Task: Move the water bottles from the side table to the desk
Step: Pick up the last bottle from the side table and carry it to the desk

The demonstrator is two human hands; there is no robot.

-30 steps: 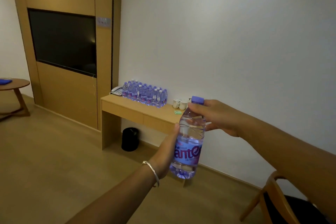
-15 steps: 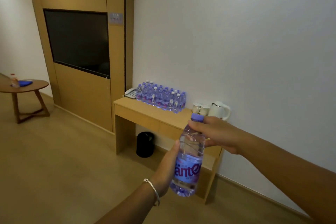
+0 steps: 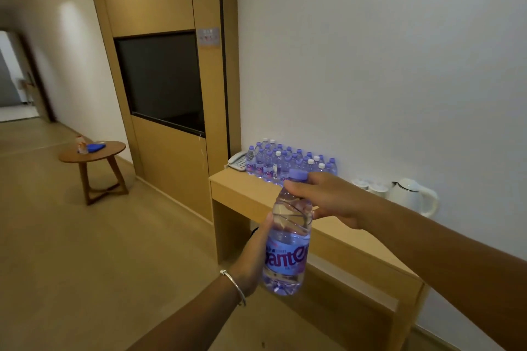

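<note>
I hold one clear water bottle (image 3: 288, 251) with a purple cap and purple label upright in front of me. My left hand (image 3: 253, 262) grips its lower body from behind. My right hand (image 3: 328, 196) pinches its neck just under the cap. Ahead stands the light wooden desk (image 3: 248, 194) against the white wall. Several matching bottles (image 3: 282, 164) stand in a cluster at the desk's far end. The round side table (image 3: 97, 155) is far off to the left and carries one small bottle (image 3: 81, 145) and a blue item.
A white phone (image 3: 238, 161) sits left of the bottle cluster. Cups (image 3: 368, 186) and a white kettle (image 3: 410, 195) stand on the desk's right part. A dark wall panel (image 3: 162, 80) is set in the wooden cabinet. Open floor lies to the left.
The view has drawn closer to the desk and swung left, bringing the side table and hallway further in. Both hands keep the same hold on the bottle.
</note>
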